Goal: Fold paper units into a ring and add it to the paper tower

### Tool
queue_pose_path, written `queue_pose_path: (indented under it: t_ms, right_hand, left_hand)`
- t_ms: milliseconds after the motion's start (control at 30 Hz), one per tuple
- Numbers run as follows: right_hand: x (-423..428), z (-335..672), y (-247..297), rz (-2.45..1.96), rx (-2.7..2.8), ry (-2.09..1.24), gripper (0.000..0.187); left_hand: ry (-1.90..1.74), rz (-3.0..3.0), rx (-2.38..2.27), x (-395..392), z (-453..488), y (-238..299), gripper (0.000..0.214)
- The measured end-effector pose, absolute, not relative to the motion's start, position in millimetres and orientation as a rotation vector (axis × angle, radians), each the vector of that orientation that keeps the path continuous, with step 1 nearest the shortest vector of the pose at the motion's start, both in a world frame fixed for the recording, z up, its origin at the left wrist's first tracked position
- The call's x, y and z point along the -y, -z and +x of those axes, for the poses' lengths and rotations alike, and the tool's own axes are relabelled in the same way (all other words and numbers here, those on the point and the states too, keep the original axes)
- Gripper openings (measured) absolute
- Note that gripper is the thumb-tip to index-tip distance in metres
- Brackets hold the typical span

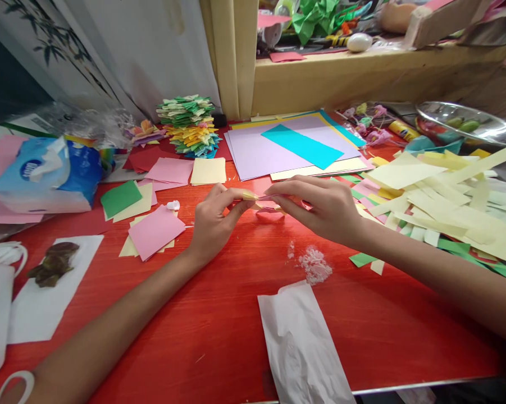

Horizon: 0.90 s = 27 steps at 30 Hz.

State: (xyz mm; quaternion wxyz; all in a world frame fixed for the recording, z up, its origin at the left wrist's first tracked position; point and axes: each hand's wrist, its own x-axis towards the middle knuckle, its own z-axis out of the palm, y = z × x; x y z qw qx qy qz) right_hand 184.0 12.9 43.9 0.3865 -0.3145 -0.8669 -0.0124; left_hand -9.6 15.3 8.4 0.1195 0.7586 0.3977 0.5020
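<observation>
Paper piece (pixel 270 210), small, pink, held btwn the two hands just above the red wood-grained table (pixel 185 336); shape partly hidden by fingers. L hand (pixel 219 217): thumb & forefinger pinched on one end. R hand (pixel 322 206): fingertips narrowed on the other end. Containers: (a) shiny round metal bowl (pixel 492 128), far R, w/ green oval objects (pixel 469 125) inside; (b) soft blue-and-white plastic tissue pack (pixel 84 174), far L, w/ white tissue (pixel 55 160) sticking out. Also shown: tall stack of folded green, yellow & blue paper (pixel 189 126), beyond L hand; heap of pale-yellow, green & pink paper strips (pixel 450 207), R of R hand; loose white crumbs (pixel 315 265), nearer the viewer; flat white paper sheet (pixel 40 314), L side, bearing a brown shrivelled lump (pixel 54 264); tan ledge (pixel 354 76), rear, w/ crumpled green paper (pixel 315 21) & smooth white egg-shaped object (pixel 359 42) on it.
</observation>
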Motion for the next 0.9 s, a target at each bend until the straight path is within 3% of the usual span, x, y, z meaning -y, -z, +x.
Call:
queue_pose_path:
  t_ms: [267, 500, 767, 900]
  right_hand:
    - [-13, 185, -49, -0.83, 2.208, -0.073, 0.016]
    - [-13, 185, -60, -0.971, 2.251, -0.467, 0.018]
    - [-4, 177, -63, -0.989, 2.19, -0.691, 0.018]
    - [-9, 177, -59, -1.03, 2.037, -1.016, 0.022]
  left_hand:
    - [-1.399, 2.214, -1.124, -12, -9, -13, 0.009]
    - [-1.32, 2.16, -1.017, -8, -9, -15, 0.02]
    - [-1.249, 2.116, -0.996, -3, -10, -18, 0.032]
    - [-1.146, 1.917, -1.061, -7, -8, -19, 0.033]
